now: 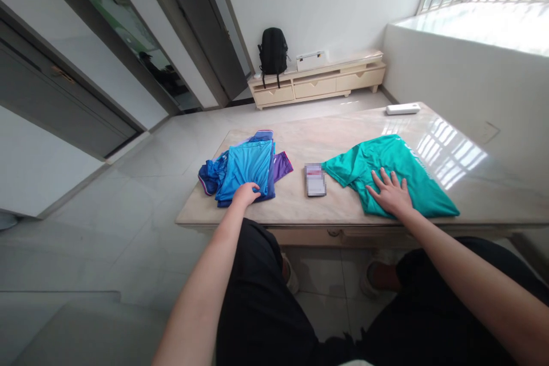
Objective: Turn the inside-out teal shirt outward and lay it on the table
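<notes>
My right hand [392,193] lies flat with its fingers spread on a green shirt [412,168]. The shirt is partly folded, one sleeve pointing left. At the front edge of a pile of blue clothes [249,163], my left hand [246,194] rests on the light-blue top piece. Its fingers are slightly curled, with a gap between them and the thumb, and I see no cloth gripped there. A purple piece of cloth [282,166] sticks out from the pile's right side.
A phone-like object with a blurred screen [315,180] lies between the pile and the shirt on the marble table [295,214]. A white oblong device [402,108] is at the far right. Beyond stand a low cabinet [315,87] and a black backpack [273,51].
</notes>
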Motion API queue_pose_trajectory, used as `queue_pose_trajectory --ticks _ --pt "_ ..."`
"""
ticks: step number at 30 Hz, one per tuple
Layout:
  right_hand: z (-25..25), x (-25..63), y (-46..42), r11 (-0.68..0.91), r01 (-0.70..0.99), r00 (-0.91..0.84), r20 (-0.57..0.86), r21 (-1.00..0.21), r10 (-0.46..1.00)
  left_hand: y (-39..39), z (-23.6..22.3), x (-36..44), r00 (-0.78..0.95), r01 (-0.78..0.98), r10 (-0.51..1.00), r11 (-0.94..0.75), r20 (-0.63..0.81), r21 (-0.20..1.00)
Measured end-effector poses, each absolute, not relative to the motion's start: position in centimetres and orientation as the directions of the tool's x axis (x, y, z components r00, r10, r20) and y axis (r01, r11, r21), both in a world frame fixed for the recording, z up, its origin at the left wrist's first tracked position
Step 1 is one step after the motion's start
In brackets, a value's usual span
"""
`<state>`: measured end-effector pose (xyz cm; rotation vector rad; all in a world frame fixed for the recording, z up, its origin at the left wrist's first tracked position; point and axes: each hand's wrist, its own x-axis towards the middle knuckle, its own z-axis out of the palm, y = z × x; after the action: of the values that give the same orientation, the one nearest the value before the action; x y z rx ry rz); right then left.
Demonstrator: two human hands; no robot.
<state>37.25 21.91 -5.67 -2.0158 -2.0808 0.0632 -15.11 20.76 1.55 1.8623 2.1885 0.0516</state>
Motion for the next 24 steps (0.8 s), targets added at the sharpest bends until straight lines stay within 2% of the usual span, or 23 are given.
queue_pose_trajectory --ticks 3,8,20,22,24 --pt "-6.3 37.4 22.3 0.036 0.977 -0.027 0.047 -0.208 0.999 20.9 1.7 -14.8 -0.168 0.965 0.970 0.199 -0.176 0.172" --pt "-6.7 37.7 22.6 0.039 0.978 -0.028 0.059 -0.205 0.998 21.1 1.9 -13.9 -0.189 0.966 0.970 0.211 -0.152 0.149" --pt "-6.5 37.2 22.8 0.027 0.969 -0.013 0.060 -0.244 0.998 21.2 2.4 -11.9 -0.236 0.946 0.962 0.260 -0.139 0.193" --pt "-6.2 37.1 22.7 0.021 0.956 -0.003 0.062 -0.294 0.998 21.3 2.5 -11.7 -0.253 0.932 0.957 0.281 -0.145 0.228" --pt "-5.9 37.1 22.6 0.015 0.897 0.023 0.079 -0.443 0.997 21.5 2.7 -11.6 -0.270 0.910 0.952 0.301 -0.145 0.285"
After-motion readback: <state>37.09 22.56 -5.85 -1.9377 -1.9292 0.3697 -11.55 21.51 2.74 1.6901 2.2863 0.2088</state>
